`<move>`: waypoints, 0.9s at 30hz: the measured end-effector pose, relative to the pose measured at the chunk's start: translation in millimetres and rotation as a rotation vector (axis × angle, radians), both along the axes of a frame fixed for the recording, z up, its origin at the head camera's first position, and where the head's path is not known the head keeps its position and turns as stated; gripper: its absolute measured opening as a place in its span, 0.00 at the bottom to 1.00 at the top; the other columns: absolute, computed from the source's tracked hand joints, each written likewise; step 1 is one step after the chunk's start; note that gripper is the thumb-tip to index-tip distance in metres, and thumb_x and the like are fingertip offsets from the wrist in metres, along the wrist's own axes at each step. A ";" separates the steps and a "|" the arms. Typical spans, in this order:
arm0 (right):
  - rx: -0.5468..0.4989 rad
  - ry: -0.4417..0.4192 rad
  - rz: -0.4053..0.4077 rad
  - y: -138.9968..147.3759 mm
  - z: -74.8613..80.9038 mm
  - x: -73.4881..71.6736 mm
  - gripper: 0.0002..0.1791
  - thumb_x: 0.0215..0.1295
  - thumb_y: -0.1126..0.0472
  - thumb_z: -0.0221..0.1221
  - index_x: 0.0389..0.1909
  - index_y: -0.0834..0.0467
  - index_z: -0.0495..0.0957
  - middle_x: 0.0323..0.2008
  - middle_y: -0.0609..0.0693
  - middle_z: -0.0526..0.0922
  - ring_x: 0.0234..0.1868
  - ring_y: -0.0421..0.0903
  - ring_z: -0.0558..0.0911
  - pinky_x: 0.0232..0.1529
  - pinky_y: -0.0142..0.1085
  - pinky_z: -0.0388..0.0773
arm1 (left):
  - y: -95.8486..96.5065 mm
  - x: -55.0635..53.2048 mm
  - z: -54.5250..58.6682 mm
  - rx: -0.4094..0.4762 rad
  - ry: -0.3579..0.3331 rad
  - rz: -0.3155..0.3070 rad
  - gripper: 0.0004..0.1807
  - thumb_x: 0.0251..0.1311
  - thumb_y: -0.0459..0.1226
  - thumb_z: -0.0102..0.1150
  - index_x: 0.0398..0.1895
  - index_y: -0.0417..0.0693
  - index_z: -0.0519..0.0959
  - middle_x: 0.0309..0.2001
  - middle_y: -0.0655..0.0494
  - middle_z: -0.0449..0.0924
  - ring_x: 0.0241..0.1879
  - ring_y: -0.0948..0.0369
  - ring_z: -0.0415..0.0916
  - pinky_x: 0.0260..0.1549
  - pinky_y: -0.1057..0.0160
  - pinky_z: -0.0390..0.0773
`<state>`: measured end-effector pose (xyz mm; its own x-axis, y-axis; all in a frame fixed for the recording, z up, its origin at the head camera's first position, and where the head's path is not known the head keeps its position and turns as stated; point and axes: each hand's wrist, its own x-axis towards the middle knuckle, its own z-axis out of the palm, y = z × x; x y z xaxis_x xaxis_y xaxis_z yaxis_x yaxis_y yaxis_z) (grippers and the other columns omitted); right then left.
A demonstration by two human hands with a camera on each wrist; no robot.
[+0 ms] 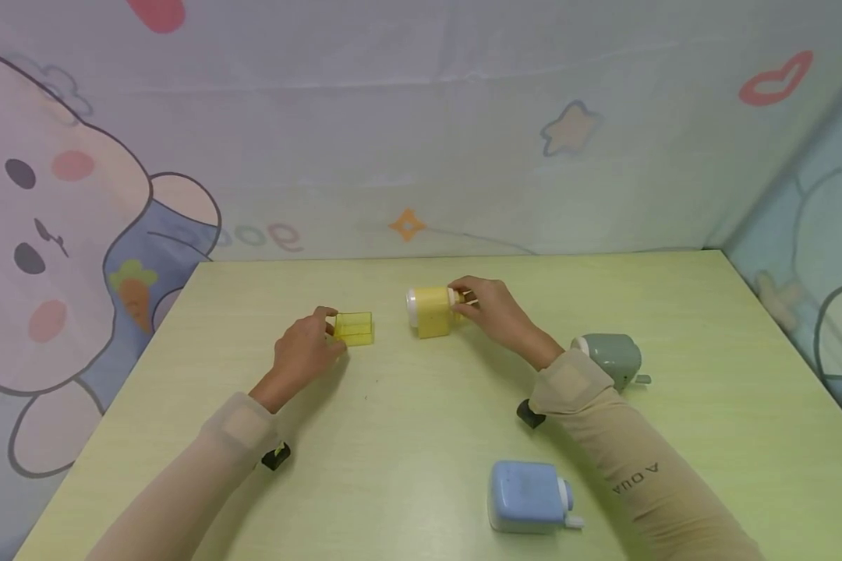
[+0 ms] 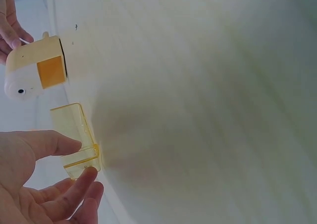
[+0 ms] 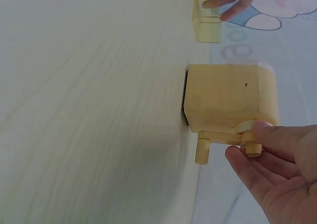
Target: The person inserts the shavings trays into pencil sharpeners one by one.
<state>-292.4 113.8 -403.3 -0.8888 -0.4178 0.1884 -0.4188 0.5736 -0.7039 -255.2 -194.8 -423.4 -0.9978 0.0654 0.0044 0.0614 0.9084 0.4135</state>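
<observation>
The fingers (image 3: 250, 170) of the right hand (image 1: 497, 313) are bent close together with the thumb, pinching the crank end of the yellow sharpener (image 1: 433, 312). That sharpener stands on the table (image 1: 407, 436) with its white end toward the left, and its crank shows beside the thumb in the right wrist view. To the left of the yellow sharpener, near but apart from it, is a clear yellow drawer (image 1: 354, 329). The left hand (image 1: 303, 357) has its thumb on one side of the drawer and its fingertips on the other, a narrow grip at the end away from the sharpener; whether the drawer is lifted I cannot tell. To the right of the yellow sharpener and nearer the person is a green sharpener (image 1: 617, 358), partly behind the right sleeve (image 1: 635, 444). A blue sharpener (image 1: 526, 496) sits nearer still.
</observation>
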 end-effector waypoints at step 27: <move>0.009 -0.031 -0.011 0.1 0.1 -0.3 0.20 0.68 0.68 0.61 0.59 0.71 0.74 0.55 0.65 0.80 0.51 0.59 0.82 0.50 0.44 0.80 | 22.7 -1.6 -1.4 0.037 -0.005 -0.020 0.31 0.59 0.37 0.63 0.67 0.42 0.69 0.50 0.46 0.84 0.32 0.55 0.80 0.20 0.60 0.73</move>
<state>-292.8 113.9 -403.3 -0.8986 -0.4099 0.1567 -0.3907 0.5845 -0.7112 -256.8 -172.1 -424.8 -0.9963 0.0856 0.0019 0.0775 0.8909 0.4475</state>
